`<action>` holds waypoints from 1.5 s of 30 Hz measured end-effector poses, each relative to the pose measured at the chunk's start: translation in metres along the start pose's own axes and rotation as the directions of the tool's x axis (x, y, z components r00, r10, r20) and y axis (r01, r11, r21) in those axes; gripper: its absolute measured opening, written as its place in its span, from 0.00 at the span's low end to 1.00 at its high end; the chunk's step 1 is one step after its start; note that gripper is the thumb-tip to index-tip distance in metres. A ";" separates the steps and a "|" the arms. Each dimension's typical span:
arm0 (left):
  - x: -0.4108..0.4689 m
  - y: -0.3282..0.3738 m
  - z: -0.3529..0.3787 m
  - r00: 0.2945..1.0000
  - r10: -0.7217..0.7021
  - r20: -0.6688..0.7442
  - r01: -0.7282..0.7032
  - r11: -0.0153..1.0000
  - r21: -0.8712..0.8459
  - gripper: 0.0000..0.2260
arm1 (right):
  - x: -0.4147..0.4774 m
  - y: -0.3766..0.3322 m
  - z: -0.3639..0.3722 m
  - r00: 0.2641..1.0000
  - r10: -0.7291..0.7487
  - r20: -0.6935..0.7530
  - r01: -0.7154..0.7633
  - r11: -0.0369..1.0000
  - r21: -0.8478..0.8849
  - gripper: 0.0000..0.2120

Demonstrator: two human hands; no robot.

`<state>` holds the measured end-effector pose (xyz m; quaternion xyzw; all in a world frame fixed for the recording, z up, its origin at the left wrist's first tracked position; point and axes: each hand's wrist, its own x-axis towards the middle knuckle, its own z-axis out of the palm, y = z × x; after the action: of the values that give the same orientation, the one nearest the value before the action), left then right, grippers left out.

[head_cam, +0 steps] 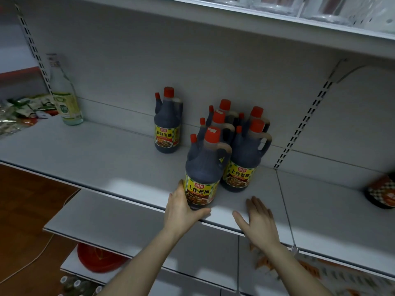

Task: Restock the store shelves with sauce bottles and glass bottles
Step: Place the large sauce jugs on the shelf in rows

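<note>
Starting at the shelf's [106, 159] left back corner, a tall clear glass bottle [66, 97] with a pale green label stands upright, just right of loose green packets [19, 112]. Near the middle of the back edge stands a lone light soy sauce bottle [167, 122], apart from the rest. Right of it is a tight cluster of red-capped soy sauce bottles [245, 150].

In front of that cluster, at the shelf's front edge, is the dark soy sauce bottle [203, 167] being placed. It looks best pushed low at the base, straight back, label forward, until it closes up with the row without knocking the neighbours.

The left hand [181, 210] grips its base: fingers curl round the label's left side and the thumb lies along the foot.

The right hand [258, 218] holds nothing, fingers straight and close together, palm down over the front edge. Whether it touches the shelf is unclear.

At the far right a dark jar [382, 193] is partly cut off.
</note>
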<state>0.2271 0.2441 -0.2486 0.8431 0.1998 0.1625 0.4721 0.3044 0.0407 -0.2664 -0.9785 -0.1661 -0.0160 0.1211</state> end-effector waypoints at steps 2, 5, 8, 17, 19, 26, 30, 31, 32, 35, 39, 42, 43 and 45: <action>-0.001 -0.002 -0.001 1.000 0.010 0.010 -0.010 1.000 0.000 0.36 | 0.001 0.001 0.002 1.000 0.004 -0.002 -0.004 1.000 0.002 0.49; -0.001 -0.004 0.000 0.999 0.026 -0.023 -0.027 0.999 -0.042 0.31 | 0.001 0.002 0.004 1.000 0.003 -0.008 -0.004 1.000 -0.015 0.43; -0.002 -0.002 0.002 0.998 0.032 -0.062 -0.036 0.997 -0.063 0.29 | 0.001 0.003 0.004 1.000 -0.002 -0.020 0.002 1.000 -0.020 0.45; -0.002 -0.003 0.004 0.996 0.046 -0.073 -0.049 0.998 -0.038 0.28 | 0.002 0.002 0.004 0.999 -0.004 -0.034 0.002 0.999 -0.046 0.47; -0.001 -0.004 0.005 0.996 0.055 -0.066 -0.058 0.998 -0.033 0.29 | 0.001 0.001 0.003 0.999 -0.005 -0.034 0.003 0.999 -0.048 0.47; 0.000 -0.008 0.006 0.997 0.061 -0.038 -0.060 0.998 0.011 0.32 | -0.001 0.000 0.001 1.000 -0.010 -0.025 0.009 1.000 -0.022 0.47; -0.003 -0.007 0.005 0.997 0.066 -0.044 -0.064 0.997 0.051 0.32 | -0.001 0.000 0.003 0.999 -0.026 -0.028 0.025 0.999 -0.028 0.46; -0.003 -0.006 0.004 0.997 0.069 -0.044 -0.066 0.996 0.067 0.32 | -0.001 0.000 0.002 0.999 -0.025 -0.025 0.025 0.999 -0.020 0.46; -0.003 -0.005 0.004 0.997 0.069 -0.044 -0.065 0.994 0.085 0.32 | -0.001 0.000 0.001 0.999 -0.029 -0.025 0.029 1.000 -0.013 0.47; -0.006 -0.001 0.004 0.997 0.054 -0.063 -0.041 0.979 0.200 0.29 | -0.002 -0.001 -0.002 0.998 -0.057 -0.007 0.057 0.998 -0.016 0.48; -0.035 -0.004 0.002 0.991 0.039 -0.125 0.009 0.932 0.363 0.31 | 0.004 0.005 -0.008 0.994 -0.096 0.061 0.095 0.995 0.013 0.50; -0.075 -0.010 -0.004 0.992 0.027 -0.122 0.031 0.892 0.452 0.38 | 0.000 0.005 -0.021 0.978 -0.186 0.096 0.179 0.981 0.082 0.43; -0.088 -0.013 -0.007 0.993 0.021 -0.116 0.036 0.881 0.472 0.39 | -0.006 0.002 -0.024 0.970 -0.229 0.083 0.217 0.967 0.132 0.38; -0.116 -0.020 -0.009 0.995 -0.010 -0.103 0.060 0.866 0.497 0.39 | -0.025 -0.007 -0.025 0.949 -0.314 0.028 0.292 0.908 0.300 0.27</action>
<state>0.1187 0.2037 -0.2711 0.9238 0.2731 0.1373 0.2307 0.2784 0.0330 -0.2419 -0.9120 -0.3211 0.0272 0.2540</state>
